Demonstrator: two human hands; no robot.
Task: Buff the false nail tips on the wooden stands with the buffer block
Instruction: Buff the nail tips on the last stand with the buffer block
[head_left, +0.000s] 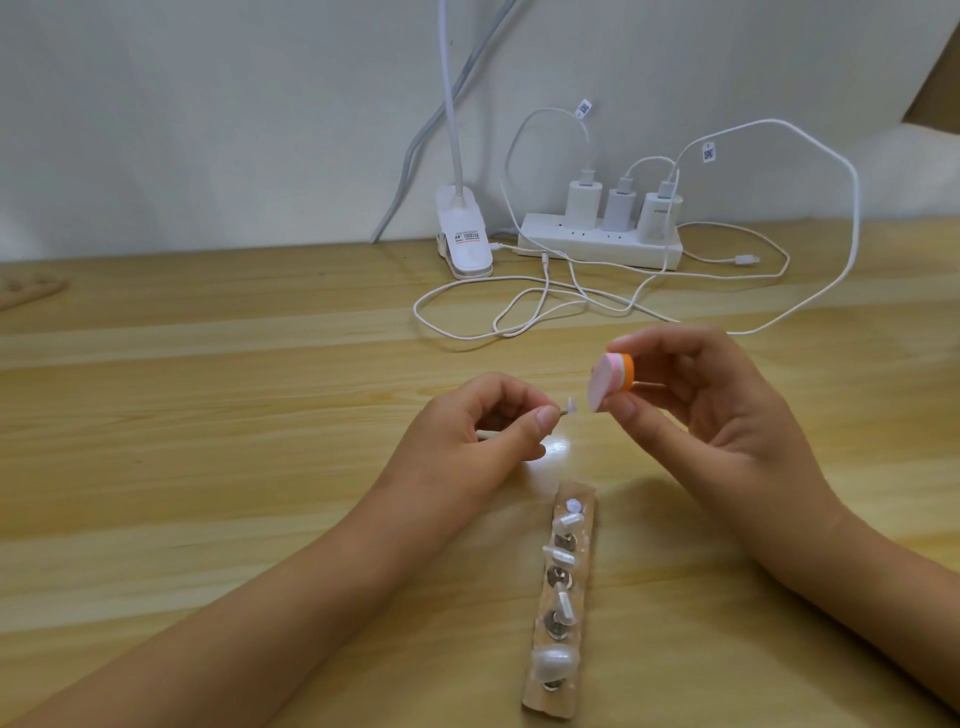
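My left hand (483, 426) pinches a small metal peg between thumb and fingers, with a tiny pale nail tip (727, 404) on its end. My right hand (711, 410) grips a round buffer block (609, 379) with orange, pink and white layers, its white face turned toward the nail tip, a small gap between them. Below the hands a narrow wooden stand (563, 597) lies on the table, carrying several pearly white nail tips on metal pegs; the largest nail tip (555, 665) is nearest me.
A white power strip (602, 241) with three chargers sits at the back by the wall. Loose white cables (545, 301) loop over the wooden table behind my hands. A white clip lamp (465, 236) stands left of the strip.
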